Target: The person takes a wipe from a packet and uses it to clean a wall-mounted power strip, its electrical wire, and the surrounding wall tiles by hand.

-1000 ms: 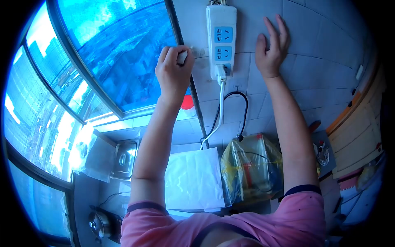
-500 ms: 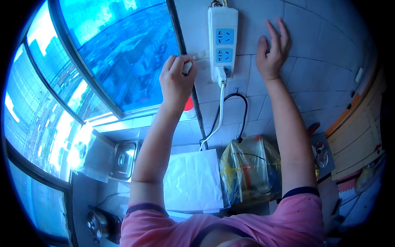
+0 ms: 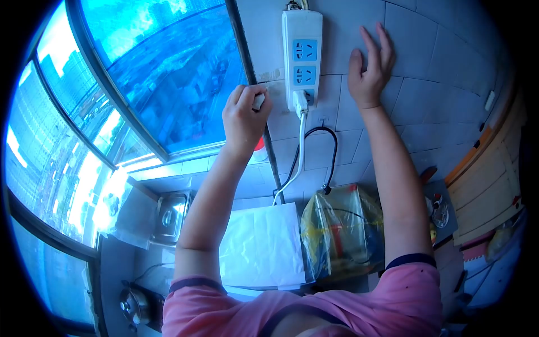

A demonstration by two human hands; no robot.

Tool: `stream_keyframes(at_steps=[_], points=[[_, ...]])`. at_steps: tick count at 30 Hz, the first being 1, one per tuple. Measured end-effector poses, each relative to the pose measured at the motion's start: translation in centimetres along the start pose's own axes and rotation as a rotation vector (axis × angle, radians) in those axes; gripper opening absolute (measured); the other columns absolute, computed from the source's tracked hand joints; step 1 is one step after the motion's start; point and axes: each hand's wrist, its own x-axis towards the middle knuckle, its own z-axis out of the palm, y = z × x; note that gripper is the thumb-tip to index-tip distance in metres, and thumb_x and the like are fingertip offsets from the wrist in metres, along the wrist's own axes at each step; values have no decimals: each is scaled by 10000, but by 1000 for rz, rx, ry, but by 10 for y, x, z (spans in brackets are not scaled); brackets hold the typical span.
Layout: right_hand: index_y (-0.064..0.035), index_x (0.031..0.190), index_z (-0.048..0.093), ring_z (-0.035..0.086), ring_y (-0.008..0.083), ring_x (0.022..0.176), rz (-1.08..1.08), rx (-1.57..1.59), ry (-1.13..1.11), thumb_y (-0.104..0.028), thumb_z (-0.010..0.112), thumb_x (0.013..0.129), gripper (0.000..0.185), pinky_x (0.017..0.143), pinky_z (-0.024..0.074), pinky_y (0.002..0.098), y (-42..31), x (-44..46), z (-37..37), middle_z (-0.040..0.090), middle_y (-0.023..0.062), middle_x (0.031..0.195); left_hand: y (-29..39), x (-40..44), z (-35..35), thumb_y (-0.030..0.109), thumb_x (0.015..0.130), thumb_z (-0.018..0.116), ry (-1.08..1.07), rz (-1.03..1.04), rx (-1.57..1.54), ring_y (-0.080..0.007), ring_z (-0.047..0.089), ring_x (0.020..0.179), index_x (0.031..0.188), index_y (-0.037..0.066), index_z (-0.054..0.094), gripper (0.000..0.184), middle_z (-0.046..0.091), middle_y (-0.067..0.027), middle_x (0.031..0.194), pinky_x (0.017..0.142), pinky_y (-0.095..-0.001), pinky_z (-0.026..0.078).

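Note:
My left hand (image 3: 245, 115) is closed around a small white wad (image 3: 258, 101), mostly hidden by the fingers; I cannot tell if it is cloth or sponge. That hand is at the tiled wall's edge beside the window frame (image 3: 245, 50), just below a rough, stained patch (image 3: 269, 74) on the tile. To its right hangs a white power strip (image 3: 302, 31) with blue sockets and a white plug (image 3: 301, 101) in its lowest outlet. Holding nothing, my right hand (image 3: 371, 73) rests on the wall tiles (image 3: 424, 104) right of the strip, fingers apart.
A white cord (image 3: 302, 151) and a black cable (image 3: 336, 151) hang below the strip. Beneath are a white-covered surface (image 3: 261, 241) and a plastic-wrapped item (image 3: 342, 230). A red-capped container (image 3: 260, 150) stands behind my left forearm. A metal pan (image 3: 171, 216) and a pot (image 3: 135, 306) are at left.
My left hand has shifted slightly down and to the right along the wall edge, still gripping the white wad. My right hand stays almost in place.

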Motion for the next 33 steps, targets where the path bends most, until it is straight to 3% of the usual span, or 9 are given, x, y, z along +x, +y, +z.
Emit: stream_keyframes(at_steps=[3, 13, 16, 27, 33], points=[[-95, 1210, 611, 473, 348, 1215, 8, 5, 0, -102, 574, 812, 400, 1012, 353, 447, -1, 1, 0, 490, 146, 1336, -1, -11, 1, 15, 715, 709, -48, 52, -31, -281, 588, 669, 802, 57, 618, 133, 576, -94, 738, 593, -358, 473], [-97, 1208, 612, 467, 342, 1225, 17, -3, -7, -95, 576, 815, 395, 1014, 352, 442, 0, -3, 0, 495, 141, 1336, 0, -22, 9, 18, 720, 711, 31, -47, -39, -273, 582, 643, 783, 61, 621, 118, 568, -85, 716, 579, -356, 468], [-98, 1208, 613, 469, 340, 1220, -14, 4, 9, -92, 579, 812, 397, 1012, 352, 443, 2, -2, 1, 494, 140, 1337, 2, -13, 11, 26, 751, 704, 56, -104, -29, -238, 619, 656, 811, 45, 648, 84, 630, -91, 763, 608, -305, 487], [-103, 1211, 612, 474, 343, 1208, -27, 2, 9, -87, 588, 808, 404, 1008, 353, 449, 3, -2, 2, 492, 138, 1335, -1, -9, 10, 39, 756, 710, 107, -112, -12, -244, 630, 657, 809, 37, 642, 86, 632, -98, 757, 612, -311, 494], [-97, 1217, 606, 462, 352, 1218, -2, -17, -21, -100, 588, 813, 404, 1009, 350, 453, 2, -3, 0, 483, 143, 1341, 0, -22, 12, 45, 745, 711, 45, -112, -18, -254, 635, 666, 810, 49, 647, 91, 633, -101, 747, 622, -318, 498]])
